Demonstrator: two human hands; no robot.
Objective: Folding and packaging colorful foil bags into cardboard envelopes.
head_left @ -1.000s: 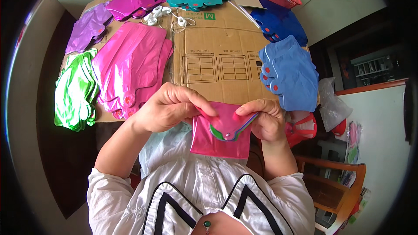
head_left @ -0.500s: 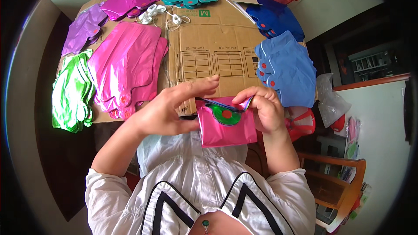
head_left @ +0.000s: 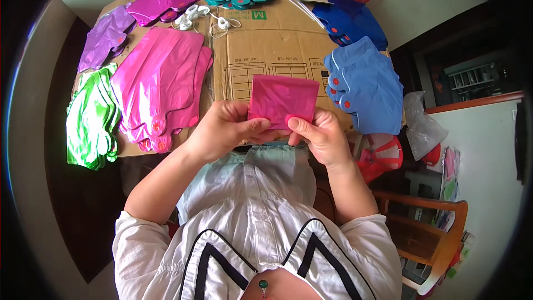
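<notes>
Packet [head_left: 284, 99], pink, glossy and squarish, was held up over the near part of the cardboard [head_left: 255, 44], its flat face in view. Left hand [head_left: 219, 132] was clamped on its lower left edge, thumb in front; right hand [head_left: 322, 138] pinched the lower right corner the same way. Fingers behind were partly hidden. Glossy pink stack [head_left: 158, 75] lay to the left, green stack [head_left: 91, 114] beyond it; light blue stack [head_left: 371, 86] lay to the right

Magenta pouch [head_left: 283, 99], red-dotted light-blue sheets [head_left: 371, 89], white blouse [head_left: 272, 216] with black chevrons
</notes>
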